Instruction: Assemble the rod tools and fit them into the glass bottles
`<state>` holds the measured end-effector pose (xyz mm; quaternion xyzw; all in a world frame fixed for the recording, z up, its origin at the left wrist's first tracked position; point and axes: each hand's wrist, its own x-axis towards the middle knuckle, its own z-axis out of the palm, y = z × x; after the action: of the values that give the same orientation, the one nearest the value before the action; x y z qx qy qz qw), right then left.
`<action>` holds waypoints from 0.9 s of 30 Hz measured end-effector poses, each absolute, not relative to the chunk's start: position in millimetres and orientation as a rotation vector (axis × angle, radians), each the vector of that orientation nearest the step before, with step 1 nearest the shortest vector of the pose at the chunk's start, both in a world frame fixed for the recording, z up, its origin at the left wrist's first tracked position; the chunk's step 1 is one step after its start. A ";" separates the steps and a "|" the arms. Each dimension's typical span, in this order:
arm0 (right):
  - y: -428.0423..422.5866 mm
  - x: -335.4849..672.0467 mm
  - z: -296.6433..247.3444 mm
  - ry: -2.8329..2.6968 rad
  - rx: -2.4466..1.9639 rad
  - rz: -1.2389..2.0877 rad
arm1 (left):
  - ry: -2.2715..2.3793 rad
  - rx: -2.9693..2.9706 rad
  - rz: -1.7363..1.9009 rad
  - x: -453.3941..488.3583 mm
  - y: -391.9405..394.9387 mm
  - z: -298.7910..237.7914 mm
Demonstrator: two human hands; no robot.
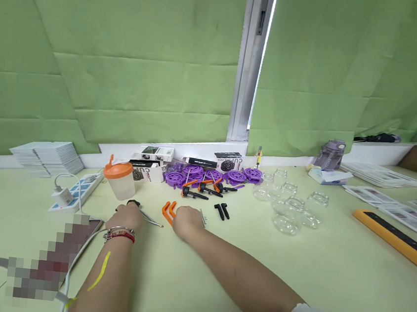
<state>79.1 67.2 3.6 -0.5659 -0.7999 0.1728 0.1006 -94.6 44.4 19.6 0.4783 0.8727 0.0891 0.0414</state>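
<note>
My left hand (126, 218) is closed low over the table, its fingers mostly hidden. A black piece (134, 202) shows at its far side. A slim metal tool (152, 219) juts from beside it to the right. My right hand (186, 222) is curled on the table, its fingertips hidden from me. Right against it lie two orange bent pieces (168, 211); I cannot tell whether it grips one. Small metal screws (203, 218) lie just right of this hand. Two black pegs (222, 211) rest farther right, and several black-and-orange clamp assemblies (205, 189) lie behind.
Purple plastic rings (206, 175) and cup-holder boxes (149, 170) line the back. An orange-lidded cup (119, 179) and a power strip (81, 193) stand left, near a phone (69, 240). Clear plastic cups (286, 223) and an orange-and-black bar (395, 240) lie right.
</note>
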 end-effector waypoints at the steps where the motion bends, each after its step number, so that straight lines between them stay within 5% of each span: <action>1: 66.6 81.2 5.5 -2.343 -1.701 0.499 | 2.664 1.476 0.272 -95.0 44.7 18.5; 7: 67.6 110.5 12.8 -2.193 -1.669 0.601 | 2.693 1.545 0.210 -92.8 44.9 18.1; 17: 68.3 186.1 14.9 -1.418 -1.216 1.505 | 2.599 1.709 0.311 -75.2 35.3 38.0; 22: 60.7 211.2 12.5 -1.266 -1.012 1.685 | 2.586 1.843 0.816 -56.9 32.7 45.2; 27: 50.5 217.5 4.2 -1.099 -0.847 1.813 | 2.046 1.442 1.411 -26.1 36.5 35.5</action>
<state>217.5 50.5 4.2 -0.3372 -0.4376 0.7220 0.4164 -26.1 36.5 35.5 0.4973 0.7057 0.4866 0.1336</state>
